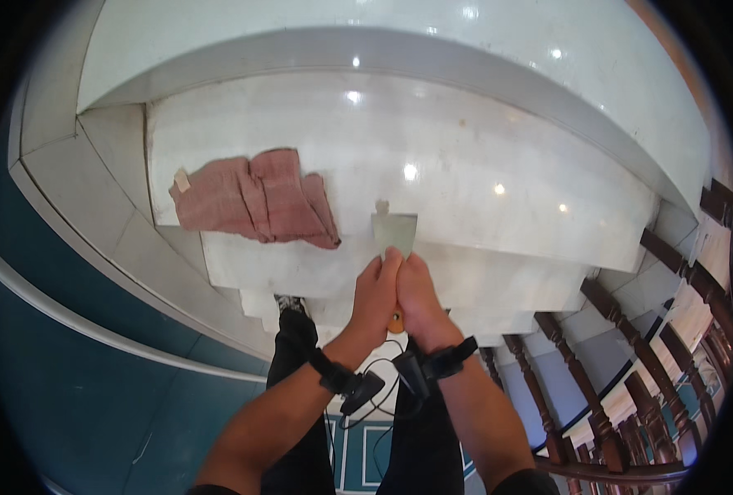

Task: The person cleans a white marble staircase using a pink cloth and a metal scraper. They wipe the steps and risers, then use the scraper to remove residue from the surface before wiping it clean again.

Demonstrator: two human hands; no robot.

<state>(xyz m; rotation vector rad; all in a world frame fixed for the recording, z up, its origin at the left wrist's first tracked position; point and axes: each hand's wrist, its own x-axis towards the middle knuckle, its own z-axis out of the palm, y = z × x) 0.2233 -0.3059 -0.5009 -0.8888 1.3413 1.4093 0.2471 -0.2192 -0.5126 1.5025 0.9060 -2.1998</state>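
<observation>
My left hand [374,296] and my right hand [420,291] are together around the handle of a putty knife [395,228], its orange handle end showing between my wrists. The wide metal blade points away from me over a white stair tread [527,179]. Just beyond the blade's left corner is a small greyish lump [382,206] on the tread. To the left lies a folded pink cloth [236,198], with a small pale piece [182,180] at its left end.
A higher white step [366,46] curves across the top. Dark wooden balusters [607,303] line the right side. On the left are pale skirting tiles [110,185] and a dark teal wall [94,383]. Lower steps [490,278] descend towards me, with a black shoe [290,303] among them. Cables hang between my wrists.
</observation>
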